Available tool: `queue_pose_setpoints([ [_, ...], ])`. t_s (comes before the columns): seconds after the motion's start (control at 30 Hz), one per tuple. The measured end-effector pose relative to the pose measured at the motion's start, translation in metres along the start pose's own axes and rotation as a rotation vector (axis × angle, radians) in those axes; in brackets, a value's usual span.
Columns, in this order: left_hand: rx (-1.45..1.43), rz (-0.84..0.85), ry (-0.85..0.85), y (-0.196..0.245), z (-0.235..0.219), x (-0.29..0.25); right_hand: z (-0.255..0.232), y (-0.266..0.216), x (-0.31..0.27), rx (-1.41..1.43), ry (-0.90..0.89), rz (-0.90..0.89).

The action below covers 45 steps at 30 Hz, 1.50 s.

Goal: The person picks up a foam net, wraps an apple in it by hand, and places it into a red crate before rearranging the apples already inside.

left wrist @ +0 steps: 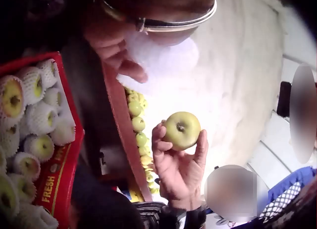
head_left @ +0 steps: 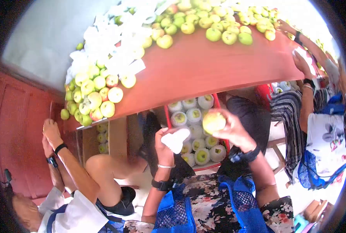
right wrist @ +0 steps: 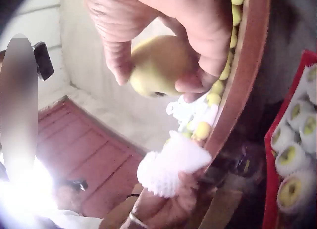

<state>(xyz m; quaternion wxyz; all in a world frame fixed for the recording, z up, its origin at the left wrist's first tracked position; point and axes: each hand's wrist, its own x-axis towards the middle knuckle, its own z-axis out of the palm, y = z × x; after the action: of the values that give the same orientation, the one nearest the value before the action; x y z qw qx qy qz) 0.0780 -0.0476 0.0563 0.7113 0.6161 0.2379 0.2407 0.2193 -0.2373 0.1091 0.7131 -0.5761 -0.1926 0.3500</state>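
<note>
My right hand (head_left: 238, 134) grips a yellow-green apple (head_left: 214, 122) above a red carton (head_left: 167, 116). In the right wrist view, thumb and fingers curl round the sides of this apple (right wrist: 161, 68), with its underside showing. My left hand (head_left: 165, 152) holds a white foam net sleeve (head_left: 175, 140), to the left of the apple and apart from it. The mesh of the sleeve (right wrist: 171, 164) shows in the right wrist view. Inside the carton sit rows of apples in white foam nets (head_left: 202, 156).
A red-brown table (head_left: 204, 64) stands ahead, bearing heaps of loose apples (head_left: 93, 95) and a pile of white foam sleeves (head_left: 103, 42). One person sits at left with hands together (head_left: 53, 134). People at right reach over the table. Another carton (head_left: 116, 136) stands below the table at left.
</note>
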Motion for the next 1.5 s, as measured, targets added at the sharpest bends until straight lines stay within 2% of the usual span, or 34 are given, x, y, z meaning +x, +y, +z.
queue_pose_setpoints([
  [0.07,-0.127,-0.096,-0.108,0.026,0.014,-0.010,0.007,0.007,-0.020,0.135,0.010,0.047],
  [0.1,-0.314,-0.226,-0.116,0.035,0.017,-0.011,0.010,0.008,-0.027,0.275,-0.011,0.068],
  [0.13,-0.227,-0.150,-0.128,0.032,0.020,-0.012,0.012,0.010,-0.033,0.415,-0.037,0.090],
  [0.2,-0.048,0.012,-0.150,0.019,0.021,-0.013,0.014,0.018,-0.036,0.410,-0.097,0.082],
  [0.27,0.335,0.187,-0.133,0.015,0.014,-0.017,0.017,0.023,-0.033,0.383,-0.148,0.043],
  [0.33,0.604,0.340,-0.188,0.014,0.013,-0.014,0.020,0.024,-0.035,0.319,-0.185,0.099],
  [0.37,0.618,0.271,-0.204,0.021,0.017,-0.016,0.021,0.025,-0.034,0.303,-0.255,0.053],
  [0.4,0.634,0.200,-0.230,0.031,0.021,-0.019,0.021,0.022,-0.036,0.222,-0.245,-0.024],
  [0.47,0.174,0.104,-0.115,0.020,0.032,-0.019,0.020,0.034,-0.034,0.169,-0.200,-0.011],
  [0.5,0.285,0.217,-0.110,0.025,0.042,-0.022,0.023,0.033,-0.037,0.250,-0.114,0.040],
  [0.53,0.400,0.333,-0.086,0.029,0.045,-0.025,0.018,0.019,-0.042,0.193,-0.043,-0.004],
  [0.6,0.243,0.195,-0.060,0.024,0.015,-0.025,0.008,0.032,-0.035,0.202,-0.055,-0.079],
  [0.7,0.201,-0.078,-0.050,0.020,-0.010,-0.028,0.006,0.026,-0.036,0.076,-0.082,-0.175],
  [0.8,-0.202,-0.221,-0.154,0.022,0.019,-0.034,0.013,0.023,-0.037,0.018,-0.141,-0.181],
  [0.87,0.137,-0.262,-0.080,0.024,0.034,-0.035,0.011,0.018,-0.037,-0.014,-0.165,-0.169],
  [0.93,-0.001,-0.480,0.044,0.039,0.047,-0.038,0.011,0.021,-0.037,-0.047,-0.180,-0.188],
  [0.97,0.071,-0.474,-0.166,0.050,0.048,-0.039,0.009,0.018,-0.039,-0.051,-0.212,-0.182],
  [1.07,-0.666,-0.778,-0.273,0.033,0.035,-0.030,0.010,0.022,-0.035,-0.084,-0.244,-0.230],
  [1.17,-0.342,-0.617,-0.564,0.027,0.023,-0.032,0.013,0.023,-0.034,-0.069,-0.215,-0.279],
  [1.27,-0.327,-0.548,-0.459,0.002,0.016,-0.032,0.012,0.019,-0.034,-0.052,-0.274,-0.226],
  [1.37,-0.382,-0.704,-0.464,0.017,0.028,-0.035,0.015,0.022,-0.032,-0.019,-0.314,-0.262],
  [1.47,-0.396,-0.692,-0.524,0.020,0.027,-0.036,0.014,0.020,-0.035,0.344,-0.365,-0.008],
  [1.5,-0.389,-0.700,-0.525,0.018,0.027,-0.037,0.013,0.028,-0.031,0.224,-0.369,-0.121],
])
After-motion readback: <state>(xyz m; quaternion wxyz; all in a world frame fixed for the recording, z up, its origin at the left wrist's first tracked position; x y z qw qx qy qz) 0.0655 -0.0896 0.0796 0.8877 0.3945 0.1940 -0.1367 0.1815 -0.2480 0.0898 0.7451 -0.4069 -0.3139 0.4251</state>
